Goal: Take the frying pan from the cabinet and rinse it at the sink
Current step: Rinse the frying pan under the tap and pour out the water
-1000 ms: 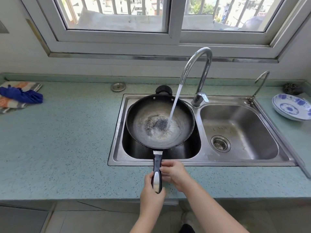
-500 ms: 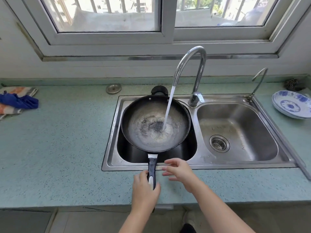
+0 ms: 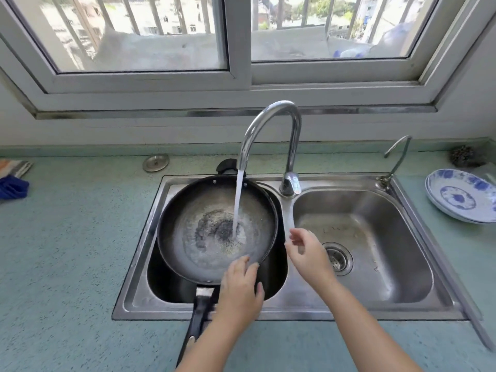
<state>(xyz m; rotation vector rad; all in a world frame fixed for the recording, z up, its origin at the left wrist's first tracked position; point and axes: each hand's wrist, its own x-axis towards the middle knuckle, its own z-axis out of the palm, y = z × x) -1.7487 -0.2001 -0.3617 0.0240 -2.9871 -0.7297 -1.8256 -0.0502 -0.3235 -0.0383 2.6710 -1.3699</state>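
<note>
The dark frying pan [image 3: 204, 237] lies in the left basin of the steel sink [image 3: 139, 264]. Its black handle [image 3: 197, 320] points toward me over the sink's front edge. Water [image 3: 238, 200] runs from the curved tap [image 3: 271, 122] onto the pan's worn middle. My left hand [image 3: 239, 291] is off the handle, and its straight fingers touch the pan's near rim, thumb spread to the right. My right hand [image 3: 308, 253] hovers open over the divider between the basins, touching nothing.
The right basin [image 3: 375, 264] holds only its drain. Stacked blue-and-white plates [image 3: 461, 197] sit on the counter at right, near a small second tap [image 3: 397, 154] and a dark scrubber [image 3: 464, 157]. A blue cloth [image 3: 10, 185] lies far left. A metal cap [image 3: 155, 162] and a black knob [image 3: 226, 165] sit behind the pan.
My left hand let go of the handle and moved forward onto the pan's near rim. My right hand rose from beside the handle to over the basin divider. The view moved closer.
</note>
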